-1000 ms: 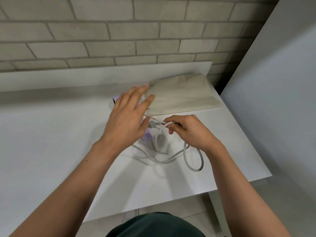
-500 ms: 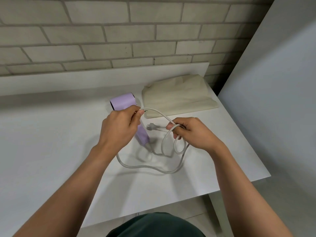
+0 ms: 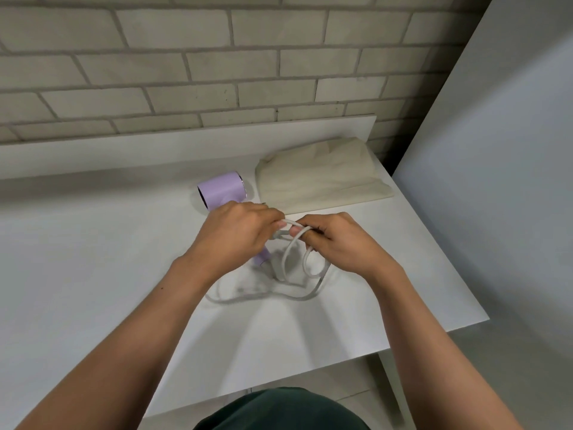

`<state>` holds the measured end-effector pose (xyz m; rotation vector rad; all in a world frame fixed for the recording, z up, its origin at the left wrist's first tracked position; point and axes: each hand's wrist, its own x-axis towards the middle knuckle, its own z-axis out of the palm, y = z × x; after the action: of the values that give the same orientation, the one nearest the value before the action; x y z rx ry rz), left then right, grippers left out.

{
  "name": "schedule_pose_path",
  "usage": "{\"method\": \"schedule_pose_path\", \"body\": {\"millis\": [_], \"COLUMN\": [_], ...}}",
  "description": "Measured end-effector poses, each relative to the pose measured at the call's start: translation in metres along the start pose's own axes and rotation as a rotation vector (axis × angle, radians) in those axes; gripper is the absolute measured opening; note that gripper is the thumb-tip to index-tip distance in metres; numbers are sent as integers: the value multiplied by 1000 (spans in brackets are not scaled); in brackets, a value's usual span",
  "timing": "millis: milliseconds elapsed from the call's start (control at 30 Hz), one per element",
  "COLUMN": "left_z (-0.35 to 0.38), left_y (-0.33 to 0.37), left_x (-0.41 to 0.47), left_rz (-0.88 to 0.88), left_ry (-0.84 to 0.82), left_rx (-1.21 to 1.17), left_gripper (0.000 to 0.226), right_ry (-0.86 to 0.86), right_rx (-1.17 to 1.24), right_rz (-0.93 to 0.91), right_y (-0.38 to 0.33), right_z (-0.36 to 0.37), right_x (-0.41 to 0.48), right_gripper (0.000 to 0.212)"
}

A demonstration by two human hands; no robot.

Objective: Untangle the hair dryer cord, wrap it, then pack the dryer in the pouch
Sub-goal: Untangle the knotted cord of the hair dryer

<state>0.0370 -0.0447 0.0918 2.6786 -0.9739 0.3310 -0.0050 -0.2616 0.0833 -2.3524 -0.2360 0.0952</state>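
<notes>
The cord (image 3: 284, 259) is held above the middle of the worktop (image 3: 93, 259). One strand is pinched narrowly in the grip of the left hand (image 3: 238, 234), and gathered loops are held in the curled grip of the right hand (image 3: 338, 243). The slack is left sprawled toward the near edge.

If the strands are pulled apart hard, a crossing could be drawn into a tight knot. The hair dryer (image 3: 223, 189), laid on its side toward the far edge, could be dragged by its handle. Loops could also be let slip from the right hand. The plug cannot be made out.

The pouch (image 3: 322, 178) is laid flat at the far right corner, just beside the dryer, with its opening not clearly shown. The worktop is bounded by a brick wall (image 3: 279, 72) behind and a grey panel (image 3: 496, 150) to the right. Nothing is seen in the way between the dryer and the pouch.
</notes>
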Motion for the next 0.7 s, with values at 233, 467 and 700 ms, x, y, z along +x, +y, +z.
{"method": "schedule_pose_path", "body": {"millis": [233,467,700], "left_z": [-15,-17,-2], "left_y": [-21,-27,-29], "left_x": [-11,-16,-25], "left_rz": [-356,-530,-375], "left_ry": [224,135,-146], "left_rx": [-189,-193,-11], "left_gripper": [36,21,49], "right_ry": [-212,-90,-32], "right_rx": [26,222,154], "right_rz": [193,165,58], "right_y": [17,8,5], "right_z": [-1,4,4], "right_x": [-2,-2,0], "right_gripper": [23,49,35]}}
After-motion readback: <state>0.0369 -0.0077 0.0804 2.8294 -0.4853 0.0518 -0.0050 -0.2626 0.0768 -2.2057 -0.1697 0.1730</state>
